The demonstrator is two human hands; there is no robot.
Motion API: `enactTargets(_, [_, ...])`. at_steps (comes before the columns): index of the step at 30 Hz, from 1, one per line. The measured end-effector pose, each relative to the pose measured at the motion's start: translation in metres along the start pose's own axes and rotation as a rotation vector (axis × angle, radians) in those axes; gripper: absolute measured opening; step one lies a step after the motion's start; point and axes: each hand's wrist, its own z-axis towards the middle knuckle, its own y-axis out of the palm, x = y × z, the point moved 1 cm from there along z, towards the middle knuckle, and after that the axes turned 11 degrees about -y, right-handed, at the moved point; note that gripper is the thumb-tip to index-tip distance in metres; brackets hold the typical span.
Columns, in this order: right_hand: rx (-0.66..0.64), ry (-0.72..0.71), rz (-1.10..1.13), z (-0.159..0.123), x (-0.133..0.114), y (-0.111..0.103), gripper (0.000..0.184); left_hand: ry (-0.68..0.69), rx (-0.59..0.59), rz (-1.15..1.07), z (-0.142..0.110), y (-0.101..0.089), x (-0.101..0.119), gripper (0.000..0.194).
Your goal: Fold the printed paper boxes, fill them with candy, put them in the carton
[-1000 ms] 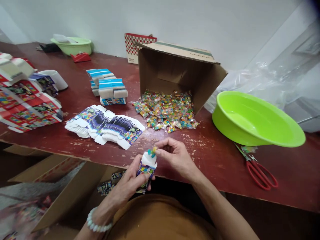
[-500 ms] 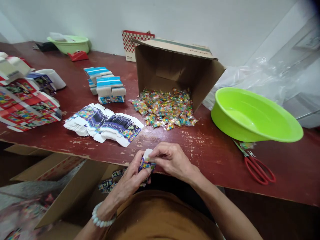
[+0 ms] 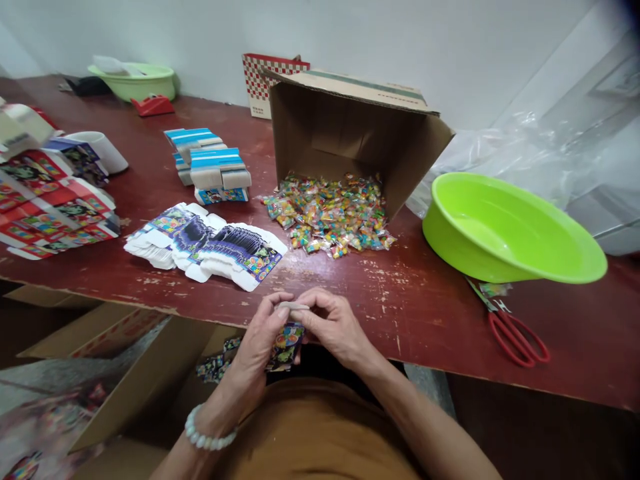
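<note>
Candy packet, held at the right hand's (image 3: 337, 327) fingertips a second earlier, drops from view as both hands meet at the top of a small printed box (image 3: 287, 341).

The left hand (image 3: 259, 337), below a beaded bracelet (image 3: 210, 437), grips the box around its sides while the right thumb and fingers pinch narrowly at its pale top flap (image 3: 294, 307); the box is held at the near edge of a worn red table (image 3: 415, 300), in front of the person's body. Beyond the hands, wrapped candies (image 3: 327, 223) spill from a cardboard carton (image 3: 420, 153) tipped on its side. Flattened purple boxes (image 3: 215, 243) lie fanned to the left; a lime-green basin (image 3: 463, 253) and red-handled scissors (image 3: 515, 337) sit to the right.
</note>
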Motion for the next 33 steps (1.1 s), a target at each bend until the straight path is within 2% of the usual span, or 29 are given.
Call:
enactTargets(2, [0.027, -0.237, -0.23, -0.002, -0.005, 0.0, 0.025, -0.108, -0.062, -0.087, -0.001, 0.0, 0.003, 0.052])
enactTargets(4, [-0.056, -0.369, -0.381, -0.002, -0.01, -0.001, 0.027, -0.193, -0.125, -0.163, -0.002, 0.0, 0.005, 0.052])
enactTargets(6, [-0.14, -0.339, -0.418, -0.001, -0.013, -0.004, 0.031, -0.214, -0.137, -0.194, -0.003, 0.0, 0.006, 0.048])
enactTargets(9, [-0.203, -0.284, -0.432, -0.002, -0.014, -0.003, 0.03, -0.154, -0.09, -0.219, -0.002, -0.003, 0.007, 0.037])
enactTargets(13, [-0.146, -0.421, -0.63, -0.009, -0.014, 0.006, 0.036, -0.134, -0.056, -0.273, -0.001, -0.007, 0.009, 0.028])
enactTargets(15, [-0.102, -0.471, -0.6, -0.011, -0.012, 0.01, 0.036, -0.128, -0.042, -0.266, -0.001, -0.009, 0.011, 0.026])
enactTargets(18, [-0.068, -0.393, -0.401, -0.009, -0.009, 0.011, 0.028, -0.14, -0.079, -0.224, -0.001, -0.009, 0.01, 0.028])
enactTargets(20, [-0.061, -0.229, -0.262, -0.006, -0.006, 0.008, 0.022, -0.142, -0.103, -0.191, -0.002, -0.007, 0.006, 0.032])
enactTargets(23, [-0.062, -0.046, -0.12, -0.001, -0.002, 0.003, 0.013, -0.107, -0.057, -0.137, -0.002, -0.005, 0.002, 0.045])
enactTargets(25, [-0.087, -0.036, -0.067, 0.001, -0.001, 0.001, 0.013, -0.119, -0.035, -0.1, -0.002, -0.006, 0.0, 0.057])
enactTargets(28, [-0.13, 0.013, -0.012, 0.003, -0.002, -0.001, 0.015, -0.179, -0.092, -0.061, -0.001, -0.01, -0.002, 0.074])
enactTargets(30, [-0.126, 0.048, -0.037, 0.003, -0.004, -0.001, 0.018, -0.196, -0.125, -0.051, -0.001, -0.011, -0.003, 0.078])
enactTargets(33, [-0.12, -0.106, -0.159, 0.002, -0.008, 0.0, 0.013, -0.215, -0.096, -0.066, -0.001, -0.011, -0.003, 0.069])
